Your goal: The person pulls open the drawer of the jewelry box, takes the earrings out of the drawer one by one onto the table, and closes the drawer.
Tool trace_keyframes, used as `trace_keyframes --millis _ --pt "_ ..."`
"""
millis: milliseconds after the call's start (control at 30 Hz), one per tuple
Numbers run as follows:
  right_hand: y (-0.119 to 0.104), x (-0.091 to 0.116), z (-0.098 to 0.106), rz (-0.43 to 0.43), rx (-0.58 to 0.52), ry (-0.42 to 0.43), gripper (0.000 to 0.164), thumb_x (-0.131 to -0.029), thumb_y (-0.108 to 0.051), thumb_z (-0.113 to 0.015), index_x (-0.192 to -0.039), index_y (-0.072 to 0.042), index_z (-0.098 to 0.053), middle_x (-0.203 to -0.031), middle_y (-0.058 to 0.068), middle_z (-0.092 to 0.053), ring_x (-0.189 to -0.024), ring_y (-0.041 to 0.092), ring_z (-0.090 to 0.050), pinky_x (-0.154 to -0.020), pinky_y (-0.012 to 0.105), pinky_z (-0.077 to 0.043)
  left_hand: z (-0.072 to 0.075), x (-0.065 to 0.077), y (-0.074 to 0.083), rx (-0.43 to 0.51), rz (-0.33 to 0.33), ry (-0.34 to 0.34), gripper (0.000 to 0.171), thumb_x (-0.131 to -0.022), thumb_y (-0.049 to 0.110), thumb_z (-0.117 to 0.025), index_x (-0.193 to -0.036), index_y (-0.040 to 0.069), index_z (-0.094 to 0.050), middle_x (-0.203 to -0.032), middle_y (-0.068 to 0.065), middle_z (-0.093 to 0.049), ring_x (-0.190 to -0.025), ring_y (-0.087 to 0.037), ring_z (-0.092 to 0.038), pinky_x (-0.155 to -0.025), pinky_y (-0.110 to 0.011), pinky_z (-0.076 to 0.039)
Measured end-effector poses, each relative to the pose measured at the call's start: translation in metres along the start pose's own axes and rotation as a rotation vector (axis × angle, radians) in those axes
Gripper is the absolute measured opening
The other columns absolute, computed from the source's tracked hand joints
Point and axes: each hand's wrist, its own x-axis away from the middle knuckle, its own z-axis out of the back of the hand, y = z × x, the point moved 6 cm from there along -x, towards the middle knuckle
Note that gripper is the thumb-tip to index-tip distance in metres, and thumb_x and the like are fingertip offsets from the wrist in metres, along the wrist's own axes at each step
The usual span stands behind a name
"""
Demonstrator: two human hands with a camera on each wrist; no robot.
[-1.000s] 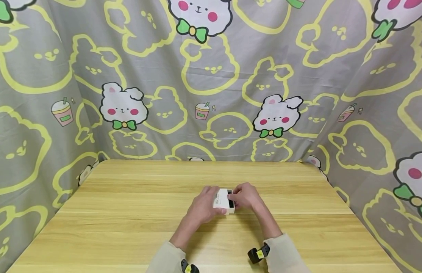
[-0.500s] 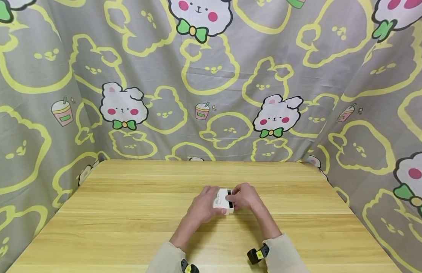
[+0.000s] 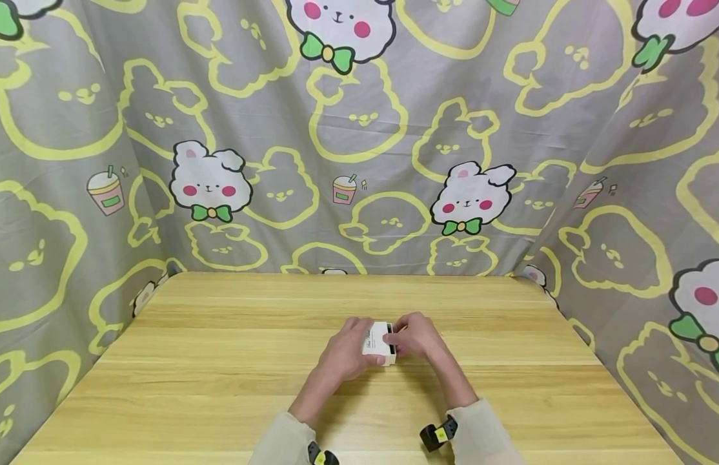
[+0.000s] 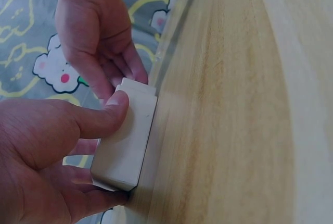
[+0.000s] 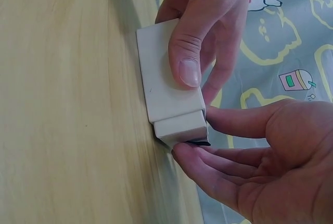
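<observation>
A small white cardboard drawer box (image 3: 378, 345), with dark script on its top face, lies on its side-to-side length at the middle of the table. Its inner tray (image 5: 179, 126) sticks a short way out of the sleeve (image 4: 130, 140) at the right end, and a dark strip of its inside shows. My left hand (image 3: 346, 349) grips the sleeve, thumb on the near side and fingers over the far side. At the protruding end, my right hand (image 3: 420, 334) holds the tray between thumb and curled fingers. What else the tray contains is hidden.
The wooden table (image 3: 220, 400) stretches around both hands. A grey curtain (image 3: 266, 129) with yellow outlines and white rabbits hangs along the back and both sides. Black wrist cameras sit at the beige sleeve cuffs (image 3: 481, 426).
The tray has slid slightly left into the sleeve, narrowing the dark opening. My right hand has moved a little left with it; the left hand stays in place.
</observation>
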Motion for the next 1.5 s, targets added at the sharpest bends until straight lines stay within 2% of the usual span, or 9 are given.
trace_keyframes --millis 433,767,1500 --pt "-0.0026 0.0002 -0.0014 0.023 -0.007 0.004 0.02 -0.085 -0.009 -0.078 -0.097 0.005 -0.073 -0.077 0.011 -0.071 -0.063 0.022 -0.072 -0.062 0.035 -0.06 0.0007 -0.0007 0.0011 -0.004 0.003 0.0 0.071 -0.084 0.031 -0.084 -0.143 0.007 -0.052 -0.138 -0.015 -0.055 -0.097 -0.024 -0.057 -0.084 -0.042 -0.051" --pt "-0.0022 0.0 -0.0053 0.017 -0.067 -0.031 0.019 -0.087 -0.004 -0.075 -0.102 0.008 -0.072 -0.08 0.013 -0.073 -0.067 0.023 -0.073 -0.063 0.034 -0.061 0.0014 0.0001 0.002 -0.013 -0.012 0.008 0.072 -0.083 0.032 -0.085 -0.142 0.006 -0.052 -0.137 -0.016 -0.055 -0.095 -0.024 -0.057 -0.082 -0.042 -0.051" --pt "-0.0021 -0.0007 -0.0072 0.023 -0.056 -0.029 0.021 -0.087 -0.004 -0.074 -0.104 0.009 -0.072 -0.084 0.014 -0.073 -0.068 0.021 -0.073 -0.063 0.033 -0.061 0.0002 0.0005 0.0002 0.004 0.006 -0.006 0.073 -0.084 0.032 -0.084 -0.144 0.006 -0.051 -0.139 -0.016 -0.054 -0.096 -0.025 -0.056 -0.083 -0.043 -0.05"
